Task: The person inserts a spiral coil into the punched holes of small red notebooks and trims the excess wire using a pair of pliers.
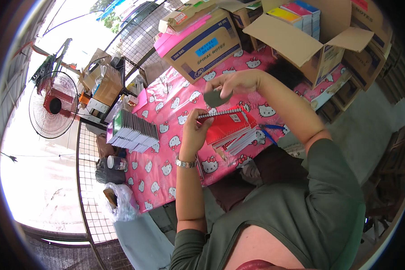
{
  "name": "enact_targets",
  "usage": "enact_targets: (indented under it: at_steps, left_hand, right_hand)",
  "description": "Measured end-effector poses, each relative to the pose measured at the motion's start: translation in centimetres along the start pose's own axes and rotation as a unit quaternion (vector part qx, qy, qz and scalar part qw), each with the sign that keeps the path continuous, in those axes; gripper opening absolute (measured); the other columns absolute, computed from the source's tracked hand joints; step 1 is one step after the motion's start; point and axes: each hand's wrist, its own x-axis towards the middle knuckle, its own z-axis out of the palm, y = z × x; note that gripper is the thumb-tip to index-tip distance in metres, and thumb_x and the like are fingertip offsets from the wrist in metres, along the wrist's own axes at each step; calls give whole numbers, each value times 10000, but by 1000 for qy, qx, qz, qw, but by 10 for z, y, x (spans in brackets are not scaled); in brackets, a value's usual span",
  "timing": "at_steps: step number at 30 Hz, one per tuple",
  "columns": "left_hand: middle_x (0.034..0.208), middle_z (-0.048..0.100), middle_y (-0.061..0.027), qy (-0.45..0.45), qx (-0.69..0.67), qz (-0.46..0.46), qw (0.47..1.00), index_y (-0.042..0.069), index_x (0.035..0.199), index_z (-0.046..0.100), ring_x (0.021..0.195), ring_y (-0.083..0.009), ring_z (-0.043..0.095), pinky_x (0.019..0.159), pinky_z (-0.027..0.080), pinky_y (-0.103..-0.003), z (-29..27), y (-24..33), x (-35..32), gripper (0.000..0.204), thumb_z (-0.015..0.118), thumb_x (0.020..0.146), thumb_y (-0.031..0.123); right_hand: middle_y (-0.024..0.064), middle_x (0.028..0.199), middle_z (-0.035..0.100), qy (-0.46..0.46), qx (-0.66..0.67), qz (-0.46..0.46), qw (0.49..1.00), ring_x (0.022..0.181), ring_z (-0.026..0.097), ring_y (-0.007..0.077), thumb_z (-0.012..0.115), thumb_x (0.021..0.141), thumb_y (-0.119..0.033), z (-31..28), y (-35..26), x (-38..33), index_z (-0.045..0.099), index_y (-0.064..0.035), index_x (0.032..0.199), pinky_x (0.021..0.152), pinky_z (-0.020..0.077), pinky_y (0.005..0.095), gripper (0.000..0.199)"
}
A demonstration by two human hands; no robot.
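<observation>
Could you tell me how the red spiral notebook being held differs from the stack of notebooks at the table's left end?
The red spiral notebook is single and held tilted by the left hand; the stack of notebooks holds many, resting untouched on the pink tablecloth. The notebook shows a red cover; the stack shows mostly page edges, with a green cover. Both sit over the same table.

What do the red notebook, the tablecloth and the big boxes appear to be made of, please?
The notebook looks like glossy card over paper, bound with a wire spiral along its top edge; white page edges show below. The tablecloth seems a thin printed plastic or coated sheet, faintly shiny, though cloth cannot be ruled out. The boxes look like brown corrugated cardboard, matte, with folded flaps.
</observation>
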Motion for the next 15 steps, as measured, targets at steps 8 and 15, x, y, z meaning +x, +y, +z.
enact_targets:
  at_steps: [8,15]
  left_hand:
    - [874,659,-4,26,-126,-20,992,-16,1049,627,672,-39,556,595,466,-200,1,-14,0,159,696,914,31]
    - [867,641,-46,163,-240,-48,956,-60,1118,623,689,-64,598,586,572,-246,19,-12,-23,213,665,952,67]
  right_hand:
    - [121,1054,677,306,-368,152,865,961,647,248,758,783,-365,-61,89,-12,663,-46,1115,916,471,363,470]
    - [212,1384,500,430,-476,122,758,1304,460,402,701,843,-502,-13,242,-95,581,-62,1302,1084,379,491,647]
